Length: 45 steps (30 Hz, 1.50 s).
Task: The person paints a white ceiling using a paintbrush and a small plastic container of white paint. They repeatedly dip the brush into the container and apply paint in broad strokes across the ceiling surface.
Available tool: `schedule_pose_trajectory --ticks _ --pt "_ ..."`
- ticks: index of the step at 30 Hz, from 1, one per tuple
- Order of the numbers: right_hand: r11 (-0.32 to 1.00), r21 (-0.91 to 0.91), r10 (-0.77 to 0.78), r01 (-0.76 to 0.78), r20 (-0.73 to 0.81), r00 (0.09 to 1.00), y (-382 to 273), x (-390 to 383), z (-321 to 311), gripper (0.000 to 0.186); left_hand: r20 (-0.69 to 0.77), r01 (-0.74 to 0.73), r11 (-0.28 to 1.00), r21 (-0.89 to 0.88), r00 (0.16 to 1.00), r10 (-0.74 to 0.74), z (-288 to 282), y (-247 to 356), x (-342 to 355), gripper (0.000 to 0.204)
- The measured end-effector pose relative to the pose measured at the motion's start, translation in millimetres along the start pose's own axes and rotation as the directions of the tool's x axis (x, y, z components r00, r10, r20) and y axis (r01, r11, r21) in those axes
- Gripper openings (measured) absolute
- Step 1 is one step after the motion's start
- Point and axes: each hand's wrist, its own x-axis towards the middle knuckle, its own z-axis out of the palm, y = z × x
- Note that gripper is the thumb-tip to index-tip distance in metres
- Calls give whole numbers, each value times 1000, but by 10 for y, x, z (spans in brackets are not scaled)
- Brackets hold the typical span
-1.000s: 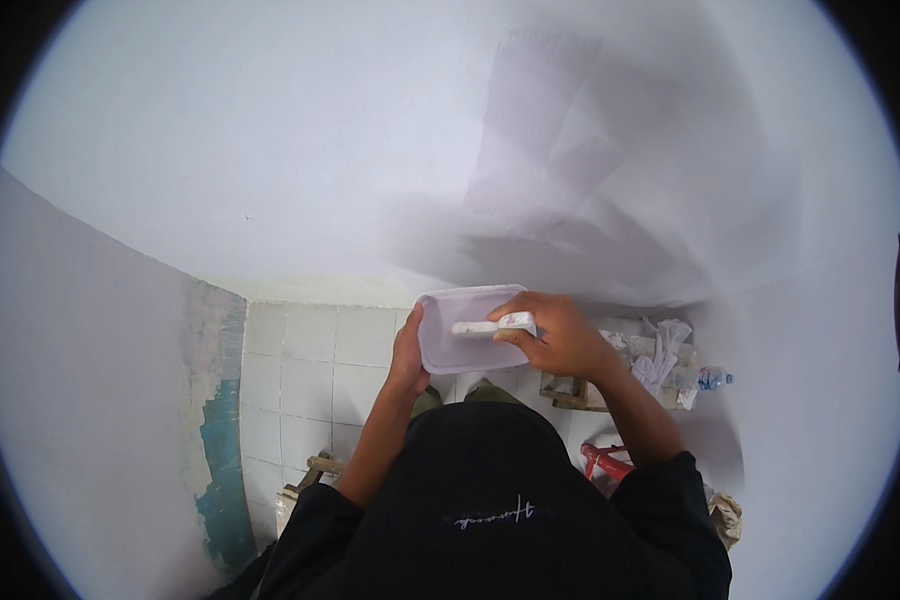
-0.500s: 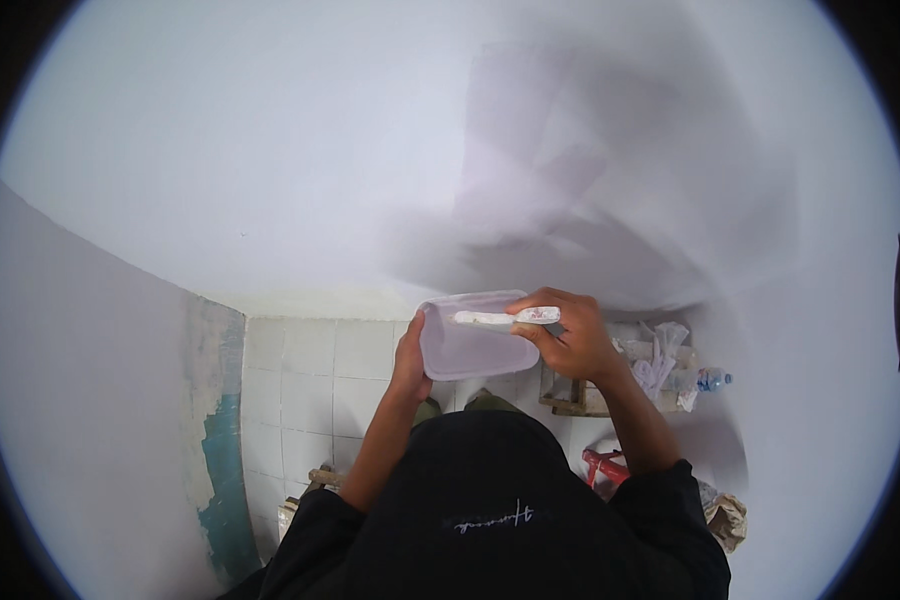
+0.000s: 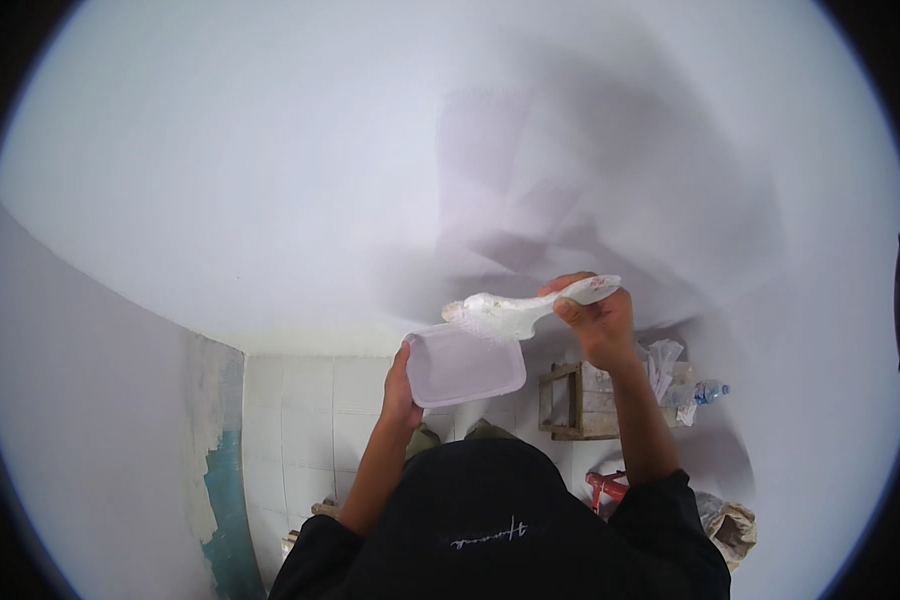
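Pinching paintbrush handle with right hand, head pointing left from it, at far rim of tub; clasping tub with left hand, rightward of palm. Probably loading paintbrush; calls for clearing rim, keeping tub level

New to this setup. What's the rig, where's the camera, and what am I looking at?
There's no robot: these are a person's bare hands. The camera is the left of two wide fisheyes worn on the head, looking down, so straight edges bend near the rim and the person's black clothing fills the bottom.

The left hand holds a shallow whitish tray by its side. The right hand grips the handle of a pale-coated brush, its head at the tray's far edge; whether they touch is unclear.

Ahead is a pale wall. On the tiled floor, to the right, stands a wooden stand, with a clear bottle on or beside it.
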Motion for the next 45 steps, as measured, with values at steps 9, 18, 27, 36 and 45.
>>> schedule_pose_trajectory --ticks 9,18,27,36,45 --pt "965 33 -255 260 -101 962 -477 340 -194 23 28 -40 999 -3 999 40 24 123 27 54" --pt "487 -618 -818 617 -76 570 -937 494 -96 19 32 -60 998 -19 998 61 -13 127 5 55" --pt "45 -731 -906 681 258 336 -369 534 96 28 45 -81 997 -8 996 82 -146 63 37 56" --pt "337 -663 -746 669 246 619 -98 387 92 33 15 -98 995 4 995 98 -252 17 85 57" --pt "305 -694 -851 652 109 513 -911 754 -110 36 11 -83 997 -11 996 83 -283 40 66 56"
